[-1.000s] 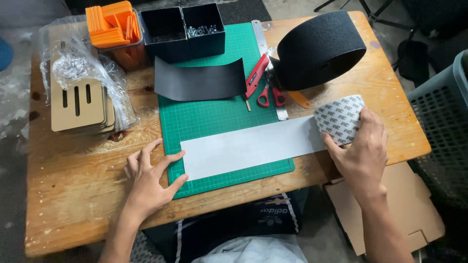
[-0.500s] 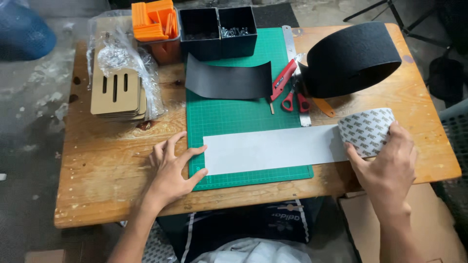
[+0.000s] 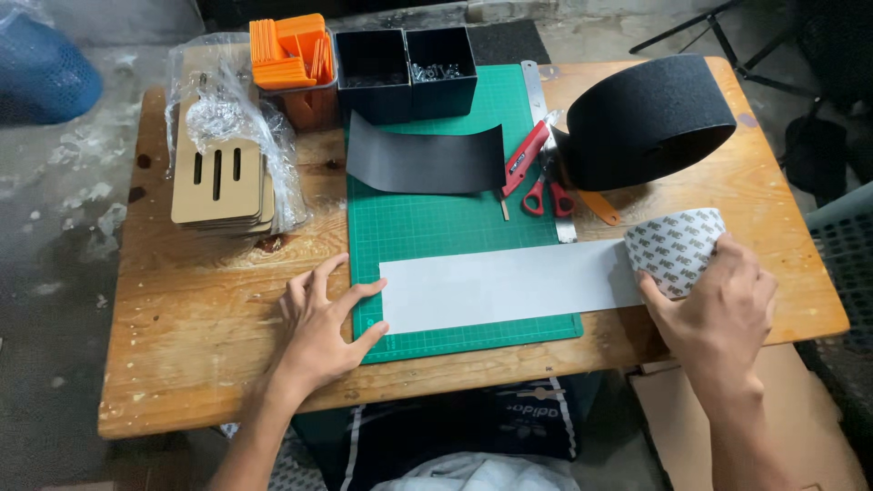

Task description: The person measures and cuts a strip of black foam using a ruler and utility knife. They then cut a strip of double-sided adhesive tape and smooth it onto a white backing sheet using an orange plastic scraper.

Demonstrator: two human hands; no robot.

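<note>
**White strip unrolled across cutting mat**

Left hand (image 3: pixel 318 327) flat, fingers spread, pinning the white strip's (image 3: pixel 505 285) left end on the green cutting mat (image 3: pixel 436 227). Strip runs right to the patterned roll (image 3: pixel 675 247), gripped by right hand (image 3: pixel 714 314) at table (image 3: pixel 191 364) edge.

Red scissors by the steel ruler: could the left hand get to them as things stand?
Probably yes. The left hand lies flat at the green mat's near left corner, holding nothing; only the flat white sheet and open mat separate it from the red scissors.

sheet (image 3: pixel 505 286) on mat (image 3: pixel 436 223) | left hand (image 3: pixel 318 323) at its left end | roll (image 3: pixel 677 247) right
</note>
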